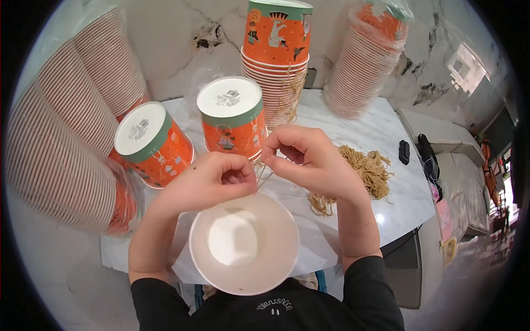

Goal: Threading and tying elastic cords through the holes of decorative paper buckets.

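Note:
A white-lined paper bucket (287, 243) stands at the table's near edge in front of me, its mouth facing up and its inside bare. Just past its far rim, a thin strand of tan twine (265, 177) shows between my hands. My left hand (212, 179) is closed in a pinch at the strand's left side. A little higher, my right hand (312, 165) pinches with thumb and forefinger at the other side. The exact grip at the fingertips is partly hidden. Beside my right wrist lies a loose heap of tan twine (367, 172).
Two upturned orange-and-green paper buckets (157, 144) (232, 118) stand beyond my left hand. Behind them rises a stack of buckets (276, 71) with twine hanging down it. Plastic-wrapped stacks (61, 149) (364, 60) flank the marble-patterned table (403, 204). A small black object (404, 152) lies far right.

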Available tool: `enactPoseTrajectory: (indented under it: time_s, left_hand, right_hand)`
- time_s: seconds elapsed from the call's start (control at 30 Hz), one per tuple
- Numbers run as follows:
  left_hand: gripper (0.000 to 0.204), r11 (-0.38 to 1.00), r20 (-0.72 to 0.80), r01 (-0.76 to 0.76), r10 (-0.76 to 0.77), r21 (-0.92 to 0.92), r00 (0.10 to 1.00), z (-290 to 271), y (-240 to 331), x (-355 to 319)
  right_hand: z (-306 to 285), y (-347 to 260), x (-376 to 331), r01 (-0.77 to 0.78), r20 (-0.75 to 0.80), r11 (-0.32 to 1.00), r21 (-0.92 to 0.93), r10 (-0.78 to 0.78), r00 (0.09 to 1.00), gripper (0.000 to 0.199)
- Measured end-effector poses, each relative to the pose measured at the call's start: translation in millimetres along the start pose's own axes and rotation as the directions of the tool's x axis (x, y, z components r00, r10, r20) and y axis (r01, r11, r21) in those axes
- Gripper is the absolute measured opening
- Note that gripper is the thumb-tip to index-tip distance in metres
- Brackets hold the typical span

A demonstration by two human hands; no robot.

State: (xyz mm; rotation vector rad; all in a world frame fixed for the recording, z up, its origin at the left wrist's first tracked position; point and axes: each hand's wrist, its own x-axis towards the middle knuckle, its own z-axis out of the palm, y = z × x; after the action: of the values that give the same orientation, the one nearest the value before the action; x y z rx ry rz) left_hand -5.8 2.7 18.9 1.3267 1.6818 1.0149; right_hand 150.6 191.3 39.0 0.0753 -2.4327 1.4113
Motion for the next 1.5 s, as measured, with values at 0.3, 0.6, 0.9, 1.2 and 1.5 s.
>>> enactPoseTrajectory:
  time_s: [0.3,0.6,0.9,1.2,1.5]
  left_hand:
    - [0.018,0.921,0.129,-0.069,0.127,-0.383,0.984,1.4,-25.8,12.9]
    - [0.013,0.925,0.125,-0.05,0.104,-0.377,0.987,7.9,-25.6,14.0]
    - [0.021,0.876,-0.158,-0.015,-0.07,-0.482,0.985,18.3,-22.8,2.8]
    - [0.02,0.808,-0.154,0.0,-0.112,-0.59,0.982,14.7,-24.6,4.9]
    - [0.021,0.818,-0.064,-0.061,0.029,-0.572,0.998,3.4,-33.2,5.7]
  right_hand:
    - [12.1,-0.7,4.2,-0.041,-0.001,0.986,0.161,0.042,0.999,0.008]
    - [9.3,0.7,2.5,-0.036,-0.079,0.996,0.088,0.042,0.996,0.005]
    - [0.7,-21.6,-4.8,-0.041,-0.108,0.995,-0.086,0.032,0.994,0.013]
    - [-1.3,-4.7,-16.2,0.165,-0.016,0.85,-0.501,-0.199,0.98,0.03]
    - [12.3,12.7,3.0,0.185,-0.03,0.948,-0.259,-0.2,0.979,0.031]
